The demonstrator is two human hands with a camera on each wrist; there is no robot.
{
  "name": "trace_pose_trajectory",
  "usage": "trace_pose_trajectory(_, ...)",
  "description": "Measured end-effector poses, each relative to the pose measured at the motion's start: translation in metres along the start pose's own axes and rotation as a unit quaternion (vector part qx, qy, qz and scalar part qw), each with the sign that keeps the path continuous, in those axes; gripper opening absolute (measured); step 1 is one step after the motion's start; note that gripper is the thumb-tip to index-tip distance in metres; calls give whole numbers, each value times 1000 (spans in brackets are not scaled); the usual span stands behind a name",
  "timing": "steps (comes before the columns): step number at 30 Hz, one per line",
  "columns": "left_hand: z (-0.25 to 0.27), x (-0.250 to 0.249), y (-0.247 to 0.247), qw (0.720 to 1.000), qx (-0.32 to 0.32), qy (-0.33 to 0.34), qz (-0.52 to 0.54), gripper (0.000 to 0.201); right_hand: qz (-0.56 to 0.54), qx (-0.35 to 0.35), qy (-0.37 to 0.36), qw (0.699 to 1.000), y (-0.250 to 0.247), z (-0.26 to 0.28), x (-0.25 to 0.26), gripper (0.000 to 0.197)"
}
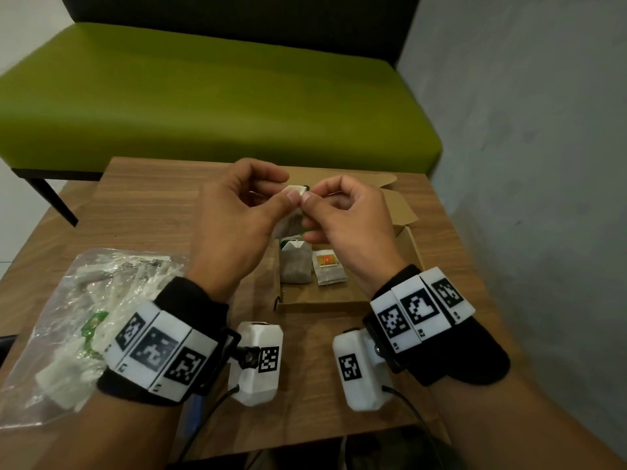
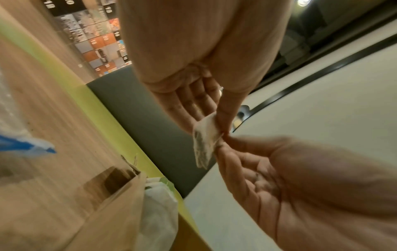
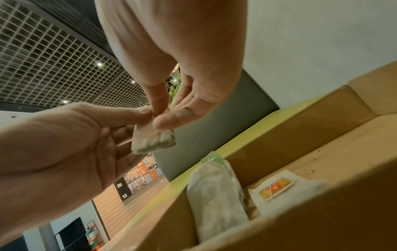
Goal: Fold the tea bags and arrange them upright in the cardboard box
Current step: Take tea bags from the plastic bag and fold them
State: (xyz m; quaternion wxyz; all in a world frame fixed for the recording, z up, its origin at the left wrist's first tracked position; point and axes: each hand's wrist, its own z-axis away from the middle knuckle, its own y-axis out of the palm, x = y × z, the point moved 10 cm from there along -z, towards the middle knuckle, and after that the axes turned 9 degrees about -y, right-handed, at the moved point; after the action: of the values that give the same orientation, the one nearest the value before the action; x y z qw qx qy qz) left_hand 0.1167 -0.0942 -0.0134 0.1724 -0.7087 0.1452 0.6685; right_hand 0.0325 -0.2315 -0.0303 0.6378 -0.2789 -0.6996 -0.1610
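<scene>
Altogether three tea bags show. Two lie flat, side by side, in the open cardboard box (image 1: 342, 301) on the tabletop (image 1: 142, 212): a plain greyish one (image 1: 295, 266) and one with a yellow-orange tag (image 1: 328, 269). The third tea bag (image 1: 292, 212), white paper with dark leaf inside, hangs above the box, its top edge pinched between the fingers of the left hand (image 1: 237, 215) and right hand (image 1: 346, 215). A clear plastic bag (image 1: 68, 317) beside the box holds what seem to be more.

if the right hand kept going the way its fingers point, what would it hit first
Most likely the left hand: the right hand points leftward at it, and both already pinch the small white paper tea bag between them.
</scene>
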Motion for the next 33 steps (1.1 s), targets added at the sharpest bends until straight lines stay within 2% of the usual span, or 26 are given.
trace_pose_trajectory(3,5,-5,2,999,-25,21,-38,18,-30,-3,21,999,4,4,-5,11)
trace_pose_trajectory(7,10,-14,5,991,-57,65,-103,18,-61,0,14,998,9,9,-4,20)
trace_pose_trajectory(12,19,-24,6,972,-110,115,-175,16,-154,-59,45,985,1,13,-2,30)
trace_pose_trajectory(14,22,-26,5,967,-123,123,-185,19,-141,-58,37,988,0,14,3,34)
trace_pose_trajectory(16,25,-29,5,963,-128,128,-200,27,-86,-48,25,995,-1,13,5,33)
trace_pose_trajectory(19,28,-34,10,957,-122,132,-228,52,-66,-54,24,996,-2,11,2,24)
trace_pose_trajectory(21,28,-35,13,957,-101,128,-240,69,-72,-57,20,996,-3,9,2,11)
trace_pose_trajectory(23,25,-33,15,960,-70,123,-240,72,-59,-51,15,997,-5,7,1,8)
trace_pose_trajectory(27,16,-26,3,980,-45,95,-167,44,2,-18,-8,1000,-10,4,2,14)
trace_pose_trajectory(29,9,-18,0,982,-24,64,-175,35,24,15,-19,999,-7,5,5,15)
trace_pose_trajectory(33,5,11,18,984,104,-25,-145,11,37,40,-26,998,-7,7,8,11)
